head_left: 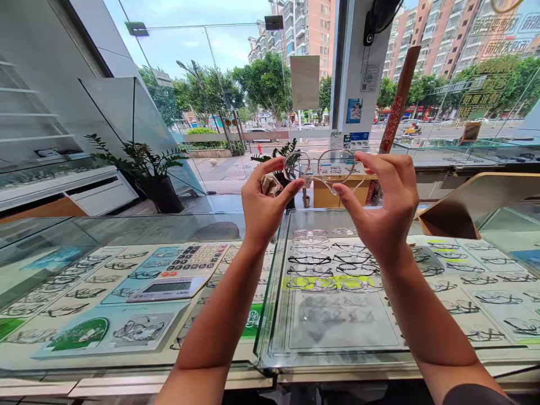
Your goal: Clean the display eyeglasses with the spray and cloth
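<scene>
Raised in front of the window, a pair of thin-rimmed eyeglasses (336,166) hangs between my two hands. My left hand (268,197) pinches the left lens rim between thumb and fingers, and a crumpled beige cloth (270,184) is tucked in its palm. On the other side, my right hand (386,197) grips the right end of the glasses, its thumb near the lower rim. The temples look folded behind the lenses. Below both hands is a glass display case (346,332) with rows of eyeglasses inside.
A calculator (179,275) lies on the left glass counter (25,239). Beyond it stands a potted plant (158,188). At the right, a wooden-framed mirror or panel (476,202) rests on the counter. A brown wooden post (399,101) leans near the window.
</scene>
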The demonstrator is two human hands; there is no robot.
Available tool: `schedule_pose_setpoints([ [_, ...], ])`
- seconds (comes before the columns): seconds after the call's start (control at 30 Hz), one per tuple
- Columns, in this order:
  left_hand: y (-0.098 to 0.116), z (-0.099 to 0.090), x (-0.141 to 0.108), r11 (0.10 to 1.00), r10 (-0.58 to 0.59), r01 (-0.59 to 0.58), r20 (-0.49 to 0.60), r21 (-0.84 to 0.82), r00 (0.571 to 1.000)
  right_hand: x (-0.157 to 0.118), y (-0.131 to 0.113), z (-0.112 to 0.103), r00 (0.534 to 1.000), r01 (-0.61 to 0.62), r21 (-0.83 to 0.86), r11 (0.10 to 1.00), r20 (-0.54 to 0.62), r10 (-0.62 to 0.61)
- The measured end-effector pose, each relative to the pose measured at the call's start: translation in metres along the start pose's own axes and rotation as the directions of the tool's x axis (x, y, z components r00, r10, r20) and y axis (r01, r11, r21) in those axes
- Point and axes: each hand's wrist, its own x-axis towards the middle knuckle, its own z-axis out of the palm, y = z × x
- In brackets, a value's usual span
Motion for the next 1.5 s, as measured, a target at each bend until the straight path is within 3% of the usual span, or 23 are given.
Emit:
schedule_pose_setpoints([
  [0.17, 0.002, 0.002, -0.003, 0.996, 0.068, -0.064, -0.074, 0.058, 0.995, 0.002, 0.003, 0.001, 1.0, -0.022, 0.031, 0.999, -0.002, 0.022],
  [0.33, 0.002, 0.004, -0.008, 0.963, 0.244, -0.213, -0.199, 0.166, 0.949, 0.004, 0.007, 0.002, 0.996, -0.07, 0.076, 0.995, 0.063, 0.066],
  [0.5, 0.003, 0.005, -0.01, 0.942, 0.302, -0.252, -0.229, 0.223, 0.925, 0.003, 0.005, 0.002, 0.992, -0.105, 0.123, 0.987, 0.087, 0.095],
  [0.83, 0.006, 0.008, -0.012, 0.942, 0.306, -0.264, -0.205, 0.208, 0.93, 0.001, 0.006, 0.004, 0.988, -0.128, 0.123, 0.984, 0.1, 0.116],
  [1.23, 0.009, 0.01, -0.01, 0.982, 0.191, -0.187, -0.191, 0.038, 0.963, 0.002, 0.003, 0.002, 0.98, -0.178, 0.199, 0.964, 0.124, 0.156],
  [1.37, 0.01, 0.011, -0.009, 0.986, 0.166, -0.158, -0.195, 0.057, 0.967, 0.004, 0.01, 0.004, 0.961, -0.257, 0.356, 0.899, 0.19, 0.2],
  [1.5, 0.008, 0.01, -0.008, 0.965, 0.261, -0.256, -0.208, 0.051, 0.943, 0.007, 0.022, 0.01, 0.912, -0.41, 0.568, 0.714, 0.275, 0.305],
])
